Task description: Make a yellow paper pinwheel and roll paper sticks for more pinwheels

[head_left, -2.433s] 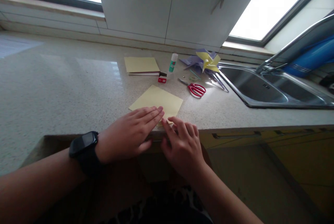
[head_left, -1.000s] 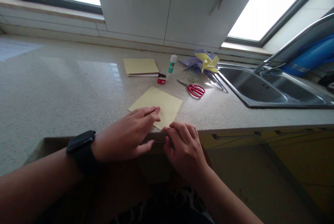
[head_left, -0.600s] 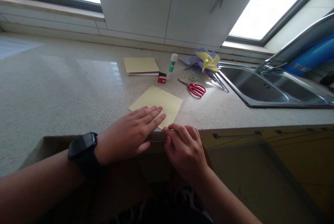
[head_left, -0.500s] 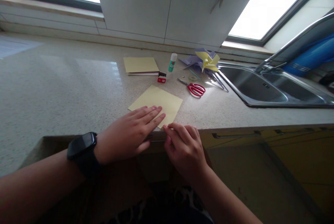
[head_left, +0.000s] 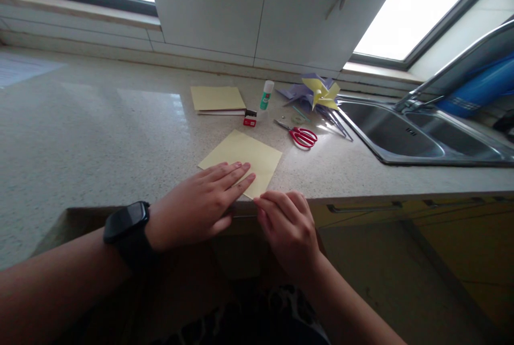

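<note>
A pale yellow sheet of paper (head_left: 244, 148) lies turned cornerwise at the front edge of the counter. My left hand (head_left: 203, 197), with a black watch on the wrist, rests flat on its lower left part, fingers stretched out. At the paper's near corner, the fingers of my right hand (head_left: 288, 227) are pinched together on the sheet; the thumb is partly hidden. Beyond the paper are scissors (head_left: 303, 137) with red handles, a small red and black box (head_left: 249, 118) and a glue stick (head_left: 266, 95) standing upright.
A stack of yellow paper (head_left: 217, 98) sits farther back. Yellow and purple paper pinwheels (head_left: 321, 93) lie by the steel sink (head_left: 385, 158) on the right. Next to the scissors is a roll of clear tape (head_left: 297, 119). White printed sheets (head_left: 24, 69) are at the far left.
My right fingertips have shifted very slightly down and to the right at the paper's corner. My left hand stays flat in place, and the view has moved a little.
</note>
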Demonstrator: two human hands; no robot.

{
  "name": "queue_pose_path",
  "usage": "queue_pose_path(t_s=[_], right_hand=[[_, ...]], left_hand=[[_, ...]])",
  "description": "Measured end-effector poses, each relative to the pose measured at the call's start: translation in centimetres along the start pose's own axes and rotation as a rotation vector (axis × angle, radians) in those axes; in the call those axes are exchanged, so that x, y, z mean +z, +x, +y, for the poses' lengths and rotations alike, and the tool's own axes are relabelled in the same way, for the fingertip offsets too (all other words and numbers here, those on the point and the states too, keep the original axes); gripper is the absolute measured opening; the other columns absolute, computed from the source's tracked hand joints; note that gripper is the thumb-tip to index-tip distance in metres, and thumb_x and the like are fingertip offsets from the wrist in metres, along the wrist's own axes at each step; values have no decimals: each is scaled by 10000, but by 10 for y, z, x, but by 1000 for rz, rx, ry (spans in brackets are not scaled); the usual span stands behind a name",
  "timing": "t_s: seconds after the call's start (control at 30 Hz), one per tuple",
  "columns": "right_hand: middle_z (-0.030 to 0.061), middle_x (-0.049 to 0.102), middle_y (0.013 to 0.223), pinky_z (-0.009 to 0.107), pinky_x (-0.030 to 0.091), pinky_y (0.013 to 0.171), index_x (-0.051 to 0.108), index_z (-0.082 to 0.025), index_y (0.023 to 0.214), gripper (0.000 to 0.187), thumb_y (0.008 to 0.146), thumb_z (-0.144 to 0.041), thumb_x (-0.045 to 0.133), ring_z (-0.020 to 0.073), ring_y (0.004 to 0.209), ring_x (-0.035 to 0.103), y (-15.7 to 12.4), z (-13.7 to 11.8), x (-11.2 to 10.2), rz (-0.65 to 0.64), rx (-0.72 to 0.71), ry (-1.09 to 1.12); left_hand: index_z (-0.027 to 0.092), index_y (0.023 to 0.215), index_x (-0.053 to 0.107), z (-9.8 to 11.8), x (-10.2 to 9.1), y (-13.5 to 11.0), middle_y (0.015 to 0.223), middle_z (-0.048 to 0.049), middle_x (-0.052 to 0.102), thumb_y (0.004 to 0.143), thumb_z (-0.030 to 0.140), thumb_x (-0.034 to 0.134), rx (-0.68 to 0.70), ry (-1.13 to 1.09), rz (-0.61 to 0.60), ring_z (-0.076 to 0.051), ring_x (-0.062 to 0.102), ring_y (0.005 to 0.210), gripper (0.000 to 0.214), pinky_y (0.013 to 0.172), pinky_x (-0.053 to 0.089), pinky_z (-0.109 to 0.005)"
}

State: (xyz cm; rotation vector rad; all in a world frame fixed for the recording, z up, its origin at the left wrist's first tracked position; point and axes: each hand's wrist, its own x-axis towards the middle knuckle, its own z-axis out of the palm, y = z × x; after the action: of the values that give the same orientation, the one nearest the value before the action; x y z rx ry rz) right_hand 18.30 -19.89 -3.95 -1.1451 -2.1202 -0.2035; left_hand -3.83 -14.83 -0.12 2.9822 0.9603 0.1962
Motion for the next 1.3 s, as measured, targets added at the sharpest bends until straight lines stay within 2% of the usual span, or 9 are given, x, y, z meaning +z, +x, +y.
queue_pose_path(t_s=[0.3, 0.7, 0.87, 1.0, 1.2, 1.3], right_hand=[[50, 728, 1004, 373, 516, 801, 698, -169, 1071, 193, 905, -73, 678, 187, 849, 585, -2, 3, 1, 42, 16, 51], [34, 738, 1008, 375, 519, 792, 722, -192, 1050, 182, 929, -80, 644, 188, 850, 578, 2, 1, -2, 5, 44, 78], [47, 712, 948, 368, 540, 825, 691, -181, 1003, 115, 918, -106, 675, 176, 866, 618, 5, 0, -3, 101, 89, 125], [53, 695, 962, 360, 553, 843, 677, -181, 1024, 157, 894, -97, 705, 175, 899, 635, 5, 1, -4, 124, 99, 142], [55, 697, 1020, 354, 563, 857, 664, -191, 1138, 239, 919, -93, 667, 169, 936, 647, 7, 1, -4, 132, 121, 165], [50, 704, 1012, 366, 556, 854, 680, -201, 1124, 216, 936, -101, 644, 171, 924, 638, 10, 2, -4, 96, 115, 154]], left_hand=[[148, 1582, 290, -1, 1, 0, 1669, -139, 255, 878, 277, 637, -4, 17, -13, -292, 255, 1532, 796, 1263, 219, -432], [154, 1575, 297, -1, -1, 0, 1664, -140, 268, 876, 254, 633, 1, -3, -3, -299, 269, 1526, 782, 1254, 238, -445], [152, 1572, 297, -1, 0, 0, 1659, -141, 283, 877, 249, 632, 15, -1, 10, -293, 267, 1527, 777, 1255, 231, -443], [148, 1568, 303, -1, 0, 1, 1658, -145, 285, 876, 245, 636, 13, -4, 7, -294, 266, 1528, 774, 1256, 229, -439], [213, 1580, 288, 0, 2, -1, 1651, -153, 297, 879, 213, 629, 20, 11, 29, -318, 286, 1517, 780, 1240, 266, -477], [241, 1566, 323, 1, 3, -2, 1640, -182, 304, 883, 171, 605, 25, 42, 41, -342, 305, 1506, 742, 1218, 300, -502]])
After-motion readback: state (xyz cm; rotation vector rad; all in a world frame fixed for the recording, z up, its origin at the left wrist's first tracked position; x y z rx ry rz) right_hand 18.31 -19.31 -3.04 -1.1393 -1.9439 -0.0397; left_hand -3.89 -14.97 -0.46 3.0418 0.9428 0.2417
